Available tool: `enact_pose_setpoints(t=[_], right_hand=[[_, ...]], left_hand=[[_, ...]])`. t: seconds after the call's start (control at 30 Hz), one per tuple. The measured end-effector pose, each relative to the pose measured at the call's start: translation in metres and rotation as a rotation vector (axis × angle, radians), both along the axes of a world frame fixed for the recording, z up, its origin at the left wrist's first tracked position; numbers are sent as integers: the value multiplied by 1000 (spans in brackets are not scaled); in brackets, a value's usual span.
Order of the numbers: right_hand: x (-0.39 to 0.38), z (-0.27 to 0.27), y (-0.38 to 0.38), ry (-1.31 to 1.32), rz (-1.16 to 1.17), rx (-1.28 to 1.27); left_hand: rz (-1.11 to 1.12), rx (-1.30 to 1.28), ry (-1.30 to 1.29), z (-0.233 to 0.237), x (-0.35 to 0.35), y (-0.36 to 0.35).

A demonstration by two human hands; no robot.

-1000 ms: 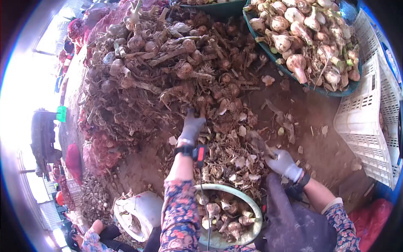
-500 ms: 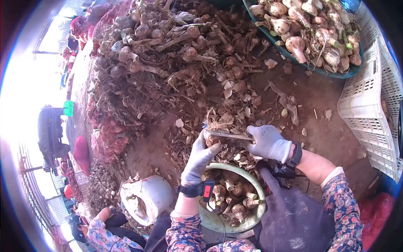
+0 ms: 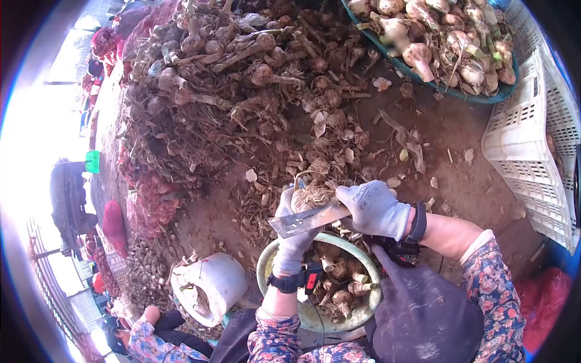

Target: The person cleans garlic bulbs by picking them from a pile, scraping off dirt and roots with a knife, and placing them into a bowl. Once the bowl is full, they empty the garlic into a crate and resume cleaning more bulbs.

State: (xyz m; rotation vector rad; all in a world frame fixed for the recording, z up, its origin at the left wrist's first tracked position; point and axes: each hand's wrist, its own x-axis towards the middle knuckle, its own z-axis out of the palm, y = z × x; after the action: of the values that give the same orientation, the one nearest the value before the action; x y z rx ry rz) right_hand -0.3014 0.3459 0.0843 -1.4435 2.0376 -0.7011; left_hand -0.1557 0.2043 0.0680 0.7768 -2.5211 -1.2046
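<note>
My right hand (image 3: 375,209), in a grey-white glove, is closed around the handle end of a broad-bladed knife (image 3: 308,219). The flat of its blade lies across the front of my gloved left hand (image 3: 293,242). Between the left fingers and the blade sits a garlic bulb (image 3: 311,197), its shaggy roots turned up. The blade hides part of the left fingers. Right below both hands stands a pale green basin (image 3: 264,266) holding trimmed garlic bulbs (image 3: 342,300).
A big heap of untrimmed garlic (image 3: 230,78) with dry stalks lies ahead. At upper right are a teal basin (image 3: 445,91) of garlic and a white plastic crate (image 3: 526,151). A white bucket (image 3: 221,281) lies left, near another person (image 3: 157,339). Peelings litter the ground.
The knife blade has turned from edge-on to flat toward me and now crosses lower, over my left hand. The bulb's roots show more fully. The view has shifted slightly.
</note>
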Motion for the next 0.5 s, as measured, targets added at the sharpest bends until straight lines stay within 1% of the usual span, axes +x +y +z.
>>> enact_pose_setpoints(t=[0.03, 0.07, 0.17, 0.3, 0.33, 0.4, 0.43, 0.47, 0.5], right_hand=[[0, 1, -1, -2, -10, -2], [0, 1, -1, -6, -20, -3], [-1, -4, 1, -15, -22, 9], [0, -17, 2, -35, -31, -66], [1, -19, 2, -39, -37, -56], [2, -24, 3, -46, -44, -38], [-2, -34, 3, -49, -166, 45], [-11, -54, 3, -52, -288, 130], [-46, -73, 5, -66, -334, 255]], left_hand=[[-21, -44, 21, 1, -1, 1], [10, 29, 94, 4, 0, 6], [112, 260, 70, 11, 2, 12], [217, 476, 76, 19, 4, 20], [169, 388, 27, 19, 8, 20], [217, 564, 59, 30, 5, 27], [235, 653, 75, 39, 1, 31], [169, 778, 97, 53, 2, 42], [112, 859, 102, 70, 9, 47]])
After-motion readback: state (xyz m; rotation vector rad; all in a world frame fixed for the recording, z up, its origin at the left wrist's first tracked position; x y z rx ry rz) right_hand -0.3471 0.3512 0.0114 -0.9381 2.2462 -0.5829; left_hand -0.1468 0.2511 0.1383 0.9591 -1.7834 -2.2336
